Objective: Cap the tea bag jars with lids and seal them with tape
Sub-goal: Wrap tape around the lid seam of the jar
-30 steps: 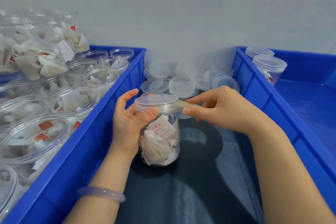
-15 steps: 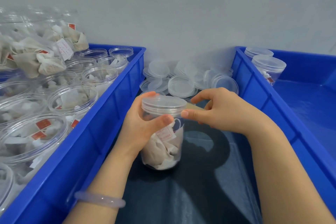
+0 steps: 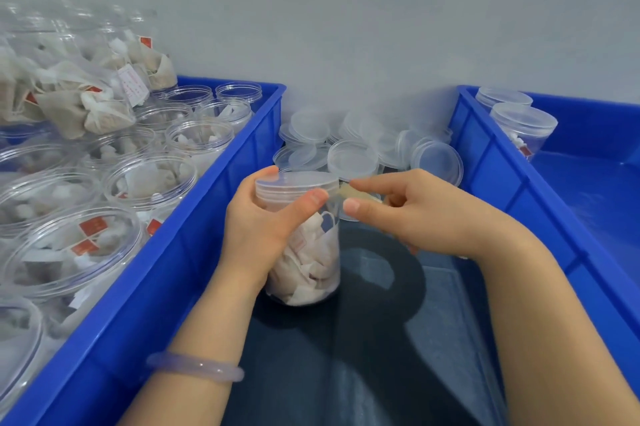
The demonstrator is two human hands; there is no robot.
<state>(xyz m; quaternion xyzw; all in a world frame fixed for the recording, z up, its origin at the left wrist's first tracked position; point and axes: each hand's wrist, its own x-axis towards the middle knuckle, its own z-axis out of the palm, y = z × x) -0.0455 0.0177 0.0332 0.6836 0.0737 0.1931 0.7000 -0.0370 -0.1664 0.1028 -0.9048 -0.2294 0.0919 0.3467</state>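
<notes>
A clear jar of tea bags (image 3: 311, 263) stands on the dark table between two blue bins, with a clear lid (image 3: 298, 185) on top. My left hand (image 3: 263, 221) grips the jar around its upper part, thumb across the front below the lid. My right hand (image 3: 408, 214) pinches a strip of yellowish tape (image 3: 356, 195) that runs to the lid's right edge. A pile of loose clear lids (image 3: 353, 145) lies behind the jar.
The blue bin on the left (image 3: 194, 252) holds several open jars of tea bags and a heap of loose tea bags (image 3: 79, 96). In the blue bin on the right (image 3: 519, 176), two capped jars (image 3: 523, 128) stand at the far corner. A grey wall closes the back.
My left hand has turned the jar and shifted its grip higher, thumb now just under the lid. My right hand still holds the tape at the lid's right edge.
</notes>
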